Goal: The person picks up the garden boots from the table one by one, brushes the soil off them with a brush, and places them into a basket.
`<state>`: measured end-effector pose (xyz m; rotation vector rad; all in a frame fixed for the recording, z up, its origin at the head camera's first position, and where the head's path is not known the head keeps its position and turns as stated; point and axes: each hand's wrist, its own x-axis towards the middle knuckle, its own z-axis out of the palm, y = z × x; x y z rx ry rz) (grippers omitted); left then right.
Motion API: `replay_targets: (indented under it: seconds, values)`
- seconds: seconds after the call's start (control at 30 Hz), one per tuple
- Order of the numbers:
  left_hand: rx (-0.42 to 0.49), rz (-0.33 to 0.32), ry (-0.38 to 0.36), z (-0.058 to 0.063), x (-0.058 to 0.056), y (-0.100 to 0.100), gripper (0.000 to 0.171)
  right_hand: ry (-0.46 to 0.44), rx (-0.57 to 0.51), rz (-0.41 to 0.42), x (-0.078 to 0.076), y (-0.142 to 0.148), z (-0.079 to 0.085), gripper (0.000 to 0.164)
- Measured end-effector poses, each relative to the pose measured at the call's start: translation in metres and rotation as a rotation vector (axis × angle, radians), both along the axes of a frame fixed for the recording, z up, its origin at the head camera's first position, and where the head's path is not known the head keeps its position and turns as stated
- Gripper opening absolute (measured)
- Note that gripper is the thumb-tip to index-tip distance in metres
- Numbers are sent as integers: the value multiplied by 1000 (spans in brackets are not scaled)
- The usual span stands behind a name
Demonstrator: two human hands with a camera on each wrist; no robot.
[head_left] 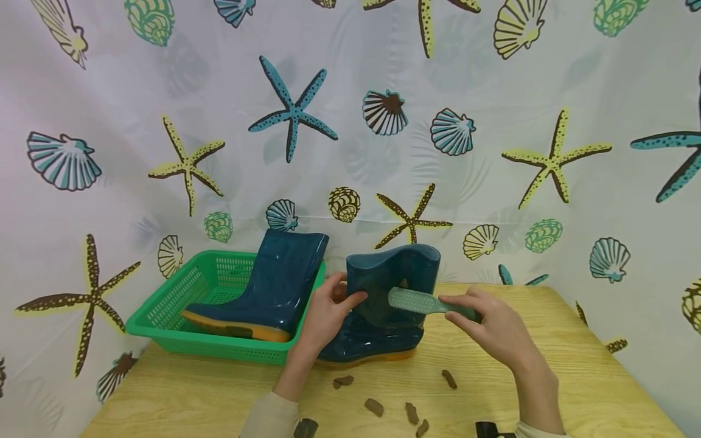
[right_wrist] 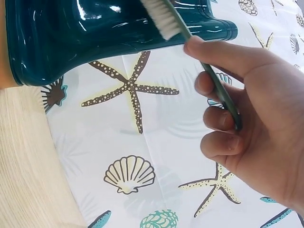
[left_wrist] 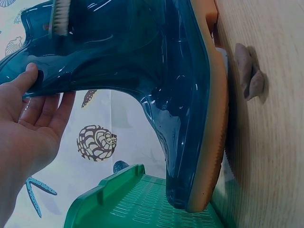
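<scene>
A dark blue rain boot [head_left: 378,340] with an orange sole stands upright on the table. My left hand [head_left: 328,307] grips its shaft near the top, thumb on the near side and fingers behind, as the left wrist view [left_wrist: 35,114] also shows. In my right hand [head_left: 495,325] is the handle of a light green brush [head_left: 413,300]. The brush's white bristles [right_wrist: 162,19] face the boot shaft, right at its surface. A small brown spot [head_left: 404,283] shows on the shaft just above the brush head.
A second blue boot [head_left: 282,280] leans in a green plastic basket [head_left: 219,350] on the left. Several brown lumps [head_left: 375,407] lie on the wooden table [head_left: 493,395] in front of the standing boot. A patterned curtain [head_left: 350,164] with shells and starfish hangs behind.
</scene>
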<state>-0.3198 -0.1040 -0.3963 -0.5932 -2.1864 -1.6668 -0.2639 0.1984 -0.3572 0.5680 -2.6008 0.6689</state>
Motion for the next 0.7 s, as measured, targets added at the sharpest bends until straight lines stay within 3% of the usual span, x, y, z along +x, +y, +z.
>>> replay_targets:
  seconds: [0.13,0.23,0.43,0.57,0.7]
  values:
    - [-7,5,3,0,0,0,24,-93,7,36,2,2,1,28]
    - [-2,5,2,0,0,0,23,-107,-14,66,3,3,1,29]
    - [2,-1,-1,1,1,0,25,37,-146,161,1,4,0,30]
    - [2,1,1,1,1,0,25,156,-167,148,-1,2,0,33]
    - [7,-5,-10,1,1,1,21,181,-146,109,-2,2,0,33]
